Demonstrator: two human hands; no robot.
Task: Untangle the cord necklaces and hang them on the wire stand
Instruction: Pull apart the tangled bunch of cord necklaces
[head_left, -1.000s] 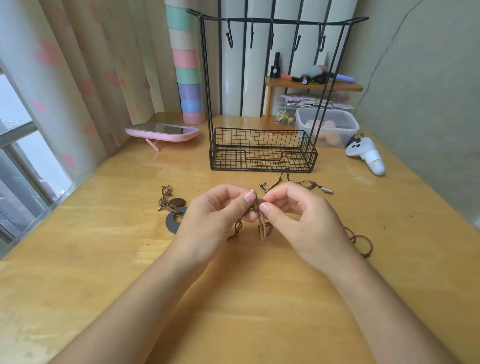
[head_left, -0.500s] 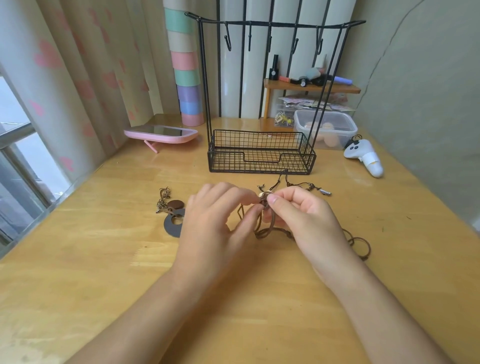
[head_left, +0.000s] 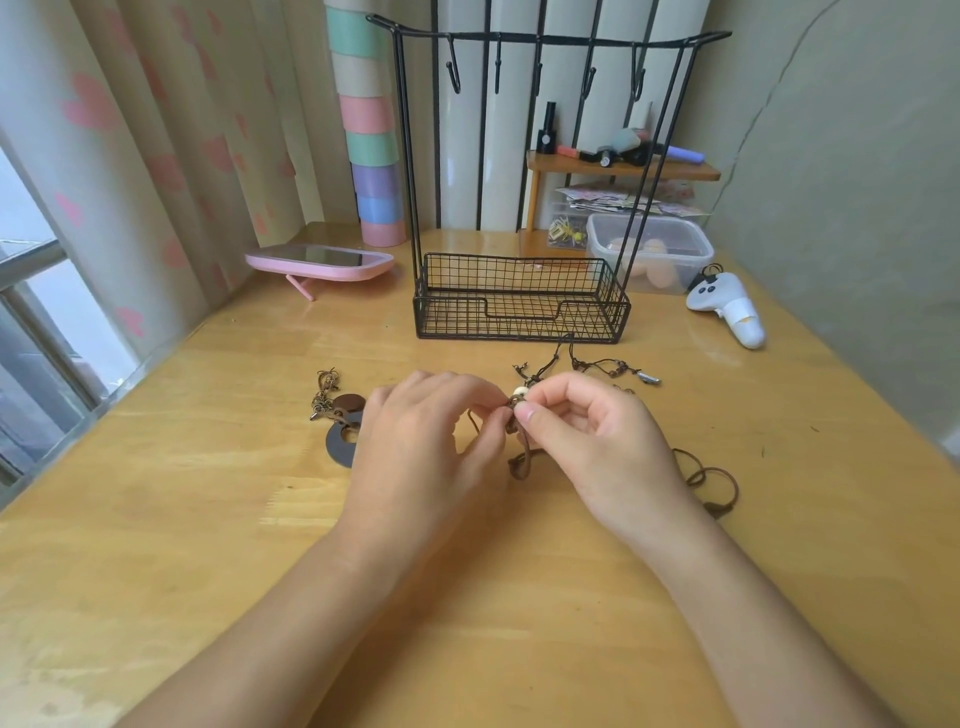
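The tangled brown cord necklaces (head_left: 525, 452) lie at the centre of the pale wooden tabletop (head_left: 208, 519). Their knot is raised just off the surface between both hands, and a small cream bead (head_left: 521, 391) sits at the top of it.

The left hand (head_left: 426, 431) comes in from 9 o'clock, its curled fingertips pinching the cord at the knot. The right hand (head_left: 592, 431) comes in from 3 o'clock, thumb and forefinger closed on the cord just below the bead. These opposed pinches probably anchor one strand so the other can be worked free.

Slack cord loops (head_left: 711, 483) rest on the table at 4 o'clock from the knot. Metal-tipped cord ends (head_left: 649, 378) lie at 1 o'clock, and a dark ring-shaped disc pendant (head_left: 340, 444) lies at 9 o'clock. Leaving this slack on the table likely keeps weight off the knot.

The black wire stand (head_left: 519, 340) is at 12 o'clock, near the hands. Its hooks (head_left: 454, 78) are bare, so no necklace is hung yet and the task appears to be at an early stage.
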